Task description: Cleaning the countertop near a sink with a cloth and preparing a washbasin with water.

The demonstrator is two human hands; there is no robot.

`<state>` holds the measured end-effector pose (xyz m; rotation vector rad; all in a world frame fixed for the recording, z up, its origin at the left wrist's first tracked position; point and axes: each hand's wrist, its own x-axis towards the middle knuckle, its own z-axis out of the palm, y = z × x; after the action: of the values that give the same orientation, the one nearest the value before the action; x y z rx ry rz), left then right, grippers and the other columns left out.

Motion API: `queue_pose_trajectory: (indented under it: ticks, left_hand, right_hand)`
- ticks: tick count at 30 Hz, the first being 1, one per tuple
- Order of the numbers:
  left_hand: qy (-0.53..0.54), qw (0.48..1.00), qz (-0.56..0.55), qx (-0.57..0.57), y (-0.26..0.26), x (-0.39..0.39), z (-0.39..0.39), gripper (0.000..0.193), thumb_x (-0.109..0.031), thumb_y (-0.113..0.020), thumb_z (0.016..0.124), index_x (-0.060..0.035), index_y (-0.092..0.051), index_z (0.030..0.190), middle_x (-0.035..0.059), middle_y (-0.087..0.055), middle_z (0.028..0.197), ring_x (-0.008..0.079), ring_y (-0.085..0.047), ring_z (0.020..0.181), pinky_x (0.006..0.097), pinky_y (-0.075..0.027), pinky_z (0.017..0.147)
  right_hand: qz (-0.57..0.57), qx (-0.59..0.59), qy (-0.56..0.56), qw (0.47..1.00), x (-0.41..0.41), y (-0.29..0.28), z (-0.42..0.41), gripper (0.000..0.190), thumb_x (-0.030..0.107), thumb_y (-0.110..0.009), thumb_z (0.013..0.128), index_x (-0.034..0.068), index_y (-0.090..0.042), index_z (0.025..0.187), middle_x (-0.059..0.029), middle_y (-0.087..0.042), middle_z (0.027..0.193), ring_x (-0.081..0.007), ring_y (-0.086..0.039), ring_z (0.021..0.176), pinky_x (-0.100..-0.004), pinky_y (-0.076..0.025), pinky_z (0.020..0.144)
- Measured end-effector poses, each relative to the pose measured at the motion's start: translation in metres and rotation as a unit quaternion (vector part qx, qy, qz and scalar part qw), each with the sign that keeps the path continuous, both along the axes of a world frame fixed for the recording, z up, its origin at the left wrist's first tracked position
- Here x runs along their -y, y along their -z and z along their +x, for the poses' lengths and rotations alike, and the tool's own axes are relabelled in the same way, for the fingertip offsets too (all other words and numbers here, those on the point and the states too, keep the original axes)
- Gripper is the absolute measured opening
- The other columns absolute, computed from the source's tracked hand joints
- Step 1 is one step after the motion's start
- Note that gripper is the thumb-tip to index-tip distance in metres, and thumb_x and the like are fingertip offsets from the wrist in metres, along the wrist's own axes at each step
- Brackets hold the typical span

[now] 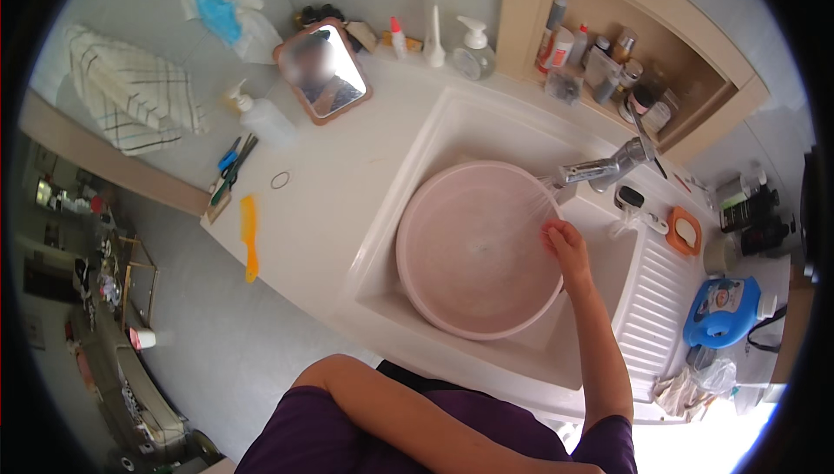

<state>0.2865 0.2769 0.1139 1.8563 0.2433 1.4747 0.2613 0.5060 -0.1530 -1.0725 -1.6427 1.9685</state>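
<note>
A round pink plastic basin (404, 265) stands in the white sink (449, 106) with water in it. Water sprays from the chrome faucet (589, 171) into the basin. My right hand (563, 246) is at the basin's right rim, just below the spray, its fingers curled close together. Whether it grips the rim or holds something small cannot be made out. My left forearm crosses in front of my body towards the lower right, and my left hand is out of view past the bottom edge.
On the counter at left lie a yellow comb (249, 236), a hair tie (280, 179) and scissors (228, 161). Behind stand a framed mirror (326, 73) and pump bottles (474, 50). Right of the sink are a ribbed washboard (651, 317), an orange soap dish (684, 231) and a blue detergent jug (722, 312).
</note>
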Motion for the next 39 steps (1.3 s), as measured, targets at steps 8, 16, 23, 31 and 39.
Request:
queue_pose_trajectory:
  ticks: [8,16,23,31,39]
  left_hand:
    - [-0.003,0.997,-0.07,-0.024,0.013,-0.017,-0.048,0.015,-0.019,-0.058,0.084,-0.0042,-0.06,0.087,0.0085,-0.059,0.076,0.0274,-0.059,0.071,0.0373,-0.047,0.061]
    - [-0.097,0.96,-0.213,-0.152,0.064,-0.006,-0.137,0.02,-0.009,-0.051,0.096,-0.0038,-0.061,0.112,0.0081,-0.064,0.108,0.0188,-0.061,0.096,0.0317,-0.048,0.081]
    - [-0.289,0.795,-0.531,0.06,0.143,-0.005,-0.176,0.024,-0.007,-0.043,0.097,0.0002,-0.06,0.113,0.009,-0.065,0.106,0.0155,-0.063,0.092,0.0303,-0.048,0.084]
    - [-0.404,0.734,-0.545,0.037,0.198,-0.042,-0.192,0.027,-0.005,-0.043,0.094,0.0012,-0.056,0.117,0.0116,-0.061,0.117,0.0197,-0.061,0.103,0.0321,-0.047,0.09]
    - [-0.363,0.721,-0.583,0.09,0.259,-0.132,-0.189,0.029,-0.006,-0.044,0.094,0.0004,-0.052,0.12,0.0118,-0.056,0.118,0.0206,-0.059,0.105,0.0337,-0.048,0.09]
  right_hand:
    - [-0.011,-0.006,0.018,1.0,-0.019,0.01,-0.03,0.021,0.018,-0.054,0.094,0.005,-0.059,0.111,-0.0015,-0.062,0.104,-0.0128,-0.06,0.096,-0.0262,-0.048,0.085]
    - [-0.155,-0.058,0.04,0.985,-0.018,0.012,-0.057,0.022,0.017,-0.044,0.097,0.005,-0.058,0.108,-0.0055,-0.064,0.103,-0.0152,-0.062,0.093,-0.0299,-0.052,0.082]
    - [-0.243,-0.1,0.077,0.962,-0.019,0.021,-0.071,0.021,0.018,-0.041,0.098,0.007,-0.057,0.105,-0.0046,-0.063,0.099,-0.0155,-0.06,0.089,-0.0325,-0.051,0.083]
    - [-0.254,-0.122,0.097,0.955,-0.02,0.011,-0.057,0.016,0.014,-0.043,0.097,0.007,-0.056,0.106,-0.0039,-0.062,0.101,-0.0146,-0.059,0.096,-0.0322,-0.049,0.085]
    - [-0.218,-0.133,0.122,0.959,-0.02,-0.003,-0.027,0.017,0.015,-0.052,0.095,0.004,-0.058,0.106,-0.0049,-0.063,0.1,-0.0147,-0.061,0.095,-0.031,-0.05,0.087]
